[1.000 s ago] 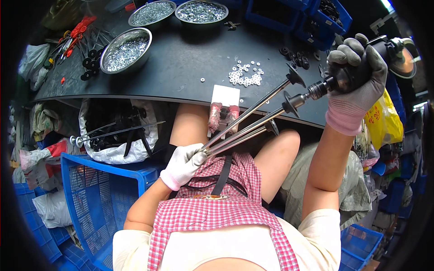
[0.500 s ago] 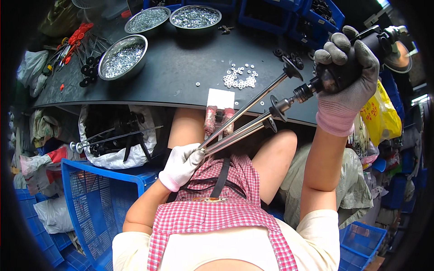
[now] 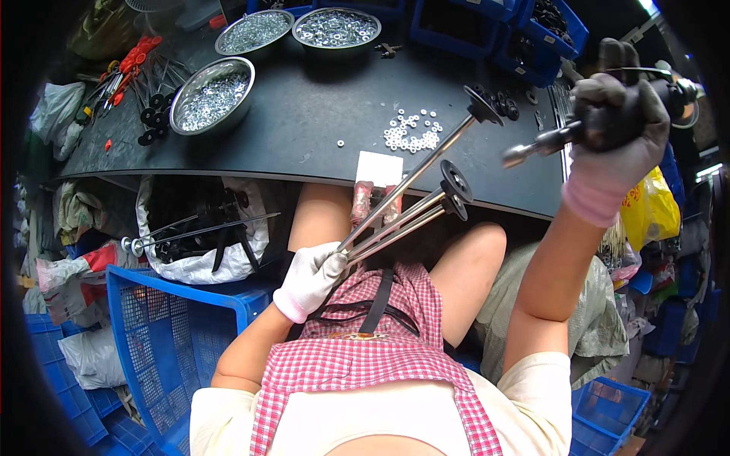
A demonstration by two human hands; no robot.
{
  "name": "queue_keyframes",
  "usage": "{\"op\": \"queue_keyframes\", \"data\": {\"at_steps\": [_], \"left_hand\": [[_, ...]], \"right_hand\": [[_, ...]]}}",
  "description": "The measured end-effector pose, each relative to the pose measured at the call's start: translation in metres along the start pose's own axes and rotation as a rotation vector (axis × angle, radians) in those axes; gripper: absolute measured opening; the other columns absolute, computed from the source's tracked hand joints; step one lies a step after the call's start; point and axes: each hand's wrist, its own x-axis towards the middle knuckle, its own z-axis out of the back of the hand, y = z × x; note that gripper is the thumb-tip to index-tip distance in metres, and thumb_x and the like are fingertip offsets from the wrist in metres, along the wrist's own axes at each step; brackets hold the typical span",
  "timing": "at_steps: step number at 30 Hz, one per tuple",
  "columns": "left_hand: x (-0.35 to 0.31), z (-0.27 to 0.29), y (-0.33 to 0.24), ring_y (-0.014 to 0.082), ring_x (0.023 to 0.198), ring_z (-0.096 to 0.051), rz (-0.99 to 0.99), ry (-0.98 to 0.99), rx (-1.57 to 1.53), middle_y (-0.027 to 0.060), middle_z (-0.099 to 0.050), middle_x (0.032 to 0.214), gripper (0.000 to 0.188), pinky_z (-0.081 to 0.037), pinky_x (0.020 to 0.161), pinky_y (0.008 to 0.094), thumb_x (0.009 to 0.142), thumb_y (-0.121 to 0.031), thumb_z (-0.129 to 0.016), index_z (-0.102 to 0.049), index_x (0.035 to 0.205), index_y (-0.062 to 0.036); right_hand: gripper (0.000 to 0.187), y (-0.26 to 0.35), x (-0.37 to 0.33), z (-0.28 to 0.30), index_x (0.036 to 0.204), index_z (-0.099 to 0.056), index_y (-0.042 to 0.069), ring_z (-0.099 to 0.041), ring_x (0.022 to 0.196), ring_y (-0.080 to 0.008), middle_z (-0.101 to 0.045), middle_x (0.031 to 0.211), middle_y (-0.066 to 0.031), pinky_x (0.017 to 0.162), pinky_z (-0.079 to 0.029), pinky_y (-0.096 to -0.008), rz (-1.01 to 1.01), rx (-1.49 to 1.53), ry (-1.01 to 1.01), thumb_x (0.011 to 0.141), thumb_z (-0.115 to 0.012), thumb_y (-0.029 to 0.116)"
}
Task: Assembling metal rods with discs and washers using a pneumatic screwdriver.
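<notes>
Gloved in white, my left hand (image 3: 313, 280) is closed round the lower ends of several metal rods (image 3: 411, 191) above my lap. Black discs (image 3: 455, 181) sit on the rods' upper ends, which fan out toward the table. Up at the right, my right hand (image 3: 620, 125), in a grey glove with a pink cuff, grips a black power driver (image 3: 608, 121). The driver's metal socket tip points left and stands apart from the discs. This hand and the tool are slightly blurred.
On the dark table (image 3: 304, 121) stand metal bowls (image 3: 213, 95) of small shiny parts. White washers (image 3: 411, 133) lie near a white block (image 3: 379, 167) at the front edge. Blue bins (image 3: 456, 26) line the back. A blue crate (image 3: 163, 334) stands at my left.
My right hand has drawn the driver to the right, so its tip has come away from a disc on one rod. The left hand still holds the rods in nearly the same place.
</notes>
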Motion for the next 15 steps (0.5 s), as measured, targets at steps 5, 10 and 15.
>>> {"op": "queue_keyframes", "data": {"at_steps": [5, 10, 15], "left_hand": [[-0.001, 0.004, -0.005, 0.004, 0.046, -0.034, 0.002, -0.018, -0.089, -0.0018, -0.042, 0.055, 0.055, -0.024, 0.042, 0.0196, 0.079, -0.056, -0.053, -0.051, 0.07, -0.0016], [0.004, 0.007, -0.015, 0.004, 0.046, -0.034, 0.044, -0.029, -0.134, -0.0014, -0.042, 0.055, 0.056, -0.024, 0.042, 0.0195, 0.079, -0.056, -0.053, -0.051, 0.07, -0.0015], [0.007, 0.012, -0.012, 0.0041, 0.045, -0.035, 0.075, -0.038, -0.119, -0.0015, -0.042, 0.054, 0.056, -0.025, 0.042, 0.0193, 0.078, -0.057, -0.053, -0.052, 0.07, -0.0017]], "right_hand": [[0.039, 0.002, 0.016, 0.022, 0.115, -0.043, 0.001, -0.057, 0.066, -0.0159, -0.059, 0.092, -0.0173, 0.043, -0.039, -0.0177, -0.084, -0.023, 0.149, 0.081, -0.05, 0.02], [0.044, -0.02, 0.014, 0.039, 0.121, -0.038, 0.002, -0.058, 0.072, -0.0179, -0.048, 0.119, -0.0204, 0.041, -0.039, -0.0193, -0.03, -0.132, 0.076, 0.082, -0.049, 0.018], [0.041, -0.041, 0.005, 0.046, 0.119, -0.04, 0.002, -0.054, 0.069, -0.0145, -0.052, 0.113, -0.0171, 0.044, -0.037, -0.0198, -0.078, -0.158, 0.058, 0.081, -0.049, 0.015]]}}
